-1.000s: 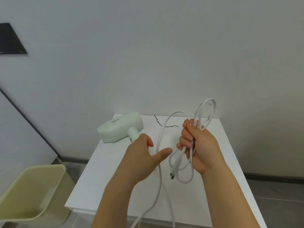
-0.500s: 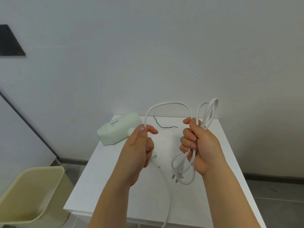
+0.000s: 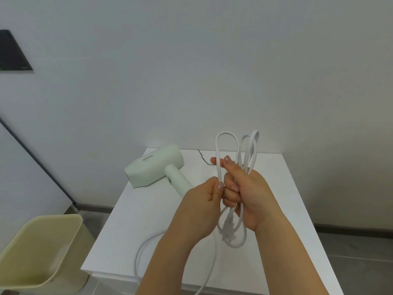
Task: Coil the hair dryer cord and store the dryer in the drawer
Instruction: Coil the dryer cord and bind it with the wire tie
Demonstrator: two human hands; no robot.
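Observation:
A pale green hair dryer (image 3: 156,167) lies on its side at the back left of the white cabinet top (image 3: 295,201). Its white cord (image 3: 226,138) stands in several loops above my right hand (image 3: 247,194), which grips the bundle; the plug (image 3: 228,229) hangs below that fist. My left hand (image 3: 202,207) pinches the newest loop right beside the right hand's fingers. A slack run of cord curves over the cabinet's front edge. No drawer front shows.
A pale yellow bin (image 3: 40,252) stands on the floor left of the cabinet. A thin black wire (image 3: 203,158) lies at the cabinet's back edge by the white wall. A dark panel (image 3: 12,52) hangs on the wall at upper left.
My left hand took hold of the cord, lifted a fresh loop and brought it across to the right hand's bundle. The dryer has turned a little, its handle now pointing toward me.

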